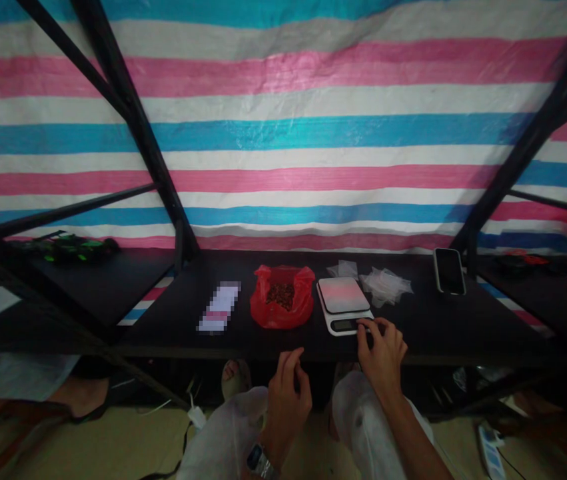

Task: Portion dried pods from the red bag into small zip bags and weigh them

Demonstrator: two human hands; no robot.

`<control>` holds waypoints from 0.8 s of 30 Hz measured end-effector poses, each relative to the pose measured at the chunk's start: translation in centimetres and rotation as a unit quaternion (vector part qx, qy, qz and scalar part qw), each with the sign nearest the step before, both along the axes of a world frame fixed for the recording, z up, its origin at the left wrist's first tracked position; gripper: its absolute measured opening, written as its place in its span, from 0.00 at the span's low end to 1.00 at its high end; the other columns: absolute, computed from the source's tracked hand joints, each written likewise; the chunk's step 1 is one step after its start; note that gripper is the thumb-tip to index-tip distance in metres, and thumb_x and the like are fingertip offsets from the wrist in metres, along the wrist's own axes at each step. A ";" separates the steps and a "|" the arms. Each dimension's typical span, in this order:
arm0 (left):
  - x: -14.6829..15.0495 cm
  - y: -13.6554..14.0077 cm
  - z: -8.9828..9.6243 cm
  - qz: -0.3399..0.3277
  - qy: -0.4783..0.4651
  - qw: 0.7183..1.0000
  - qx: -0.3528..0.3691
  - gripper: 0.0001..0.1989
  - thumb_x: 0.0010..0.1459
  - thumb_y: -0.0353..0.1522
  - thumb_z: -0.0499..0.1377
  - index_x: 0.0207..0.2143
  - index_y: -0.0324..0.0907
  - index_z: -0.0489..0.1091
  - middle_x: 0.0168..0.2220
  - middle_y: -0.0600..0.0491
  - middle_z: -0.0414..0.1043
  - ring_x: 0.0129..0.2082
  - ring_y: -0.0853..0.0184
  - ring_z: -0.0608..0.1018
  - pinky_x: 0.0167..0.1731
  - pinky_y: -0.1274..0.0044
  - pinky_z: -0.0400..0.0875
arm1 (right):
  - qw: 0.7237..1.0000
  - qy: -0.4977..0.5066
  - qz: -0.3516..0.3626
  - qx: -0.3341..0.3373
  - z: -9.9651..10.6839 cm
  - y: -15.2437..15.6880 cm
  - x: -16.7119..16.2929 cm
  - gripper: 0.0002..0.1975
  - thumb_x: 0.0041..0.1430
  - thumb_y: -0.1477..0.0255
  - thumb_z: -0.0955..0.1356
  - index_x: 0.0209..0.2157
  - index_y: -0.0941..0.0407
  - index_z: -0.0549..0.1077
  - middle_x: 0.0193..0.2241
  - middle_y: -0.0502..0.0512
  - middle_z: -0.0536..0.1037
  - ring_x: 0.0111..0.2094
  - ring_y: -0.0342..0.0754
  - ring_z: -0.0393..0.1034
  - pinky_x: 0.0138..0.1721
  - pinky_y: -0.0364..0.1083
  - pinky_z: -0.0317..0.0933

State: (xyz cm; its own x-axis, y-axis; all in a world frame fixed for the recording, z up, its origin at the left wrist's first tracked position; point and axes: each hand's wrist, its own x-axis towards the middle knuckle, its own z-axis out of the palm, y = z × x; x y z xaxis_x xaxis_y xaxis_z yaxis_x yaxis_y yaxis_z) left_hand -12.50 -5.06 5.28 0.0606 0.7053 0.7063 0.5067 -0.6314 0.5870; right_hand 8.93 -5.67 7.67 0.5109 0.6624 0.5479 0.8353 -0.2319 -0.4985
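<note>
My right hand (383,350) rests at the front right corner of a white kitchen scale (346,297), fingertips touching beside its small display. It holds nothing that I can see, and its thumb and fingers are apart. In front of the table edge, my left hand (288,390) hangs with bent fingers, a watch on its wrist; nothing shows in it. Left of the scale stands an open red plastic bag (263,310) with small brown pieces (280,297) inside. Clear plastic bags (387,287) lie in a loose pile behind and right of the scale.
A smartphone (449,271) lies at the right of the black table (173,320). A blurred pale rectangle (220,307) is on the left. Black metal posts (160,177) rise at both sides before a striped sheet (313,133). A green toy car (80,247) sits far left.
</note>
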 end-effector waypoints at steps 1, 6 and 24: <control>-0.2 0.2 0.0 0.002 -0.005 1.000 0.002 0.18 0.66 0.24 0.51 0.55 0.44 0.69 0.39 0.50 0.76 0.33 0.67 0.82 0.32 0.77 0.79 | 1.000 0.001 -0.007 0.000 0.0 0.0 -0.1 0.19 0.70 0.61 0.62 0.45 0.51 0.84 0.50 0.65 0.74 0.53 0.63 0.65 0.52 0.59 0.56; -0.6 1.0 0.3 -0.008 -0.019 1.000 -0.010 0.17 0.66 0.23 0.51 0.54 0.44 0.68 0.37 0.51 0.74 0.32 0.67 0.80 0.31 0.78 0.76 | 0.999 0.008 -0.031 -0.002 0.0 0.1 -0.4 0.20 0.70 0.61 0.62 0.45 0.51 0.84 0.54 0.66 0.76 0.56 0.64 0.63 0.55 0.61 0.53; -0.1 1.7 1.1 -0.005 -0.028 0.999 0.015 0.15 0.67 0.23 0.52 0.53 0.43 0.68 0.37 0.52 0.74 0.33 0.67 0.80 0.33 0.77 0.75 | 1.000 0.016 -0.006 0.001 -0.2 -0.1 -0.4 0.20 0.71 0.62 0.62 0.45 0.50 0.85 0.52 0.63 0.79 0.55 0.60 0.66 0.55 0.58 0.54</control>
State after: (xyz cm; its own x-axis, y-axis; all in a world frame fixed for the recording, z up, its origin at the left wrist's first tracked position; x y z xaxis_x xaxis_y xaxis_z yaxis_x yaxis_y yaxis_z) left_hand -12.58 -3.34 6.41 0.0277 0.6833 0.7297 0.4670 -0.6542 0.5949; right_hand 8.57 -5.80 7.50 0.5359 0.6545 0.5333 0.8164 -0.2408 -0.5249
